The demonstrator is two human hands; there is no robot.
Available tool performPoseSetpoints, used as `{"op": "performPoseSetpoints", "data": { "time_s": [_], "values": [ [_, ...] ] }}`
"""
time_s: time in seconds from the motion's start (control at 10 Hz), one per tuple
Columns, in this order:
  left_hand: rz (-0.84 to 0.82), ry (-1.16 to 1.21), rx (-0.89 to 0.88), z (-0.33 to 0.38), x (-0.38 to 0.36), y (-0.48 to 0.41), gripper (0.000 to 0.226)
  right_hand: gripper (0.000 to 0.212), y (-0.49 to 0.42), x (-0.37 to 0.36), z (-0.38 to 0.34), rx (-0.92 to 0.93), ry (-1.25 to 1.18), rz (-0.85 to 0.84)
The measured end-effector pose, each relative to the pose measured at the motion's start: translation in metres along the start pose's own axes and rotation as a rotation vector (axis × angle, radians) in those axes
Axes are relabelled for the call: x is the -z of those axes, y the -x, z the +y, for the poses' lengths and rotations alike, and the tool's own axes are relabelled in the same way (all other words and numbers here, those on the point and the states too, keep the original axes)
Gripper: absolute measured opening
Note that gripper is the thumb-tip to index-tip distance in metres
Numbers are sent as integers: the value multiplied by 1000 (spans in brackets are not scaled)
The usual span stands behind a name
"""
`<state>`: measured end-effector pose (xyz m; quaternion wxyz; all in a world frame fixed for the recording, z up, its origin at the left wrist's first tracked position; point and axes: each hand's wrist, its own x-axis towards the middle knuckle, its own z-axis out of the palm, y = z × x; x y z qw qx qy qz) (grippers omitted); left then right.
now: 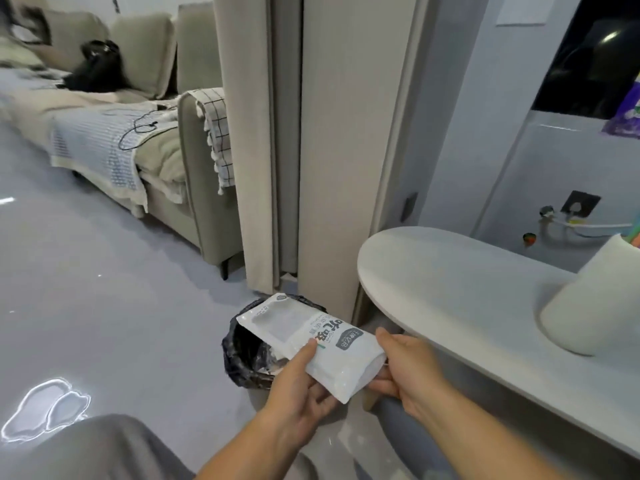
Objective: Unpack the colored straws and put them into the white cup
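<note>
Both my hands hold a white straw package with dark printed text, flat and limp, above a bin. My left hand grips its near left edge with the thumb on top. My right hand pinches its near right end. The white cup stands on the white table at the right edge of view. Tips of colored straws stick out of its top, mostly cut off by the frame edge.
A bin lined with a black bag sits on the grey floor just under the package. The rounded white table runs along the right. A beige curtain and a sofa lie beyond.
</note>
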<state>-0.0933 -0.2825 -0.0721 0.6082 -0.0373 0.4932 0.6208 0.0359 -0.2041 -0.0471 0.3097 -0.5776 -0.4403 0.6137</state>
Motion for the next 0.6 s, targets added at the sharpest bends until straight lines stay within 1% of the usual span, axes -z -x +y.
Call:
{"op": "performPoseSetpoints", "data": {
  "time_s": [0.1, 0.2, 0.3, 0.4, 0.5, 0.6],
  "values": [
    [27, -91, 86, -5, 15, -16, 37, 30, -18, -14, 15, -17, 73, 36],
    [16, -133, 139, -8, 23, -32, 35, 29, -32, -20, 26, -76, 90, 41],
    [18, -165, 163, -8, 26, -44, 33, 29, -45, -27, 30, -106, 73, 38],
    [29, -174, 207, -11, 28, -51, 39, 30, -51, -33, 32, -123, 92, 7],
    [42, -191, 229, -17, 26, -51, 39, 29, -47, -30, 37, -134, 185, 8],
    [49, -185, 252, -22, 21, -45, 35, 28, -38, -20, 36, -103, 219, 58]
  ]
}}
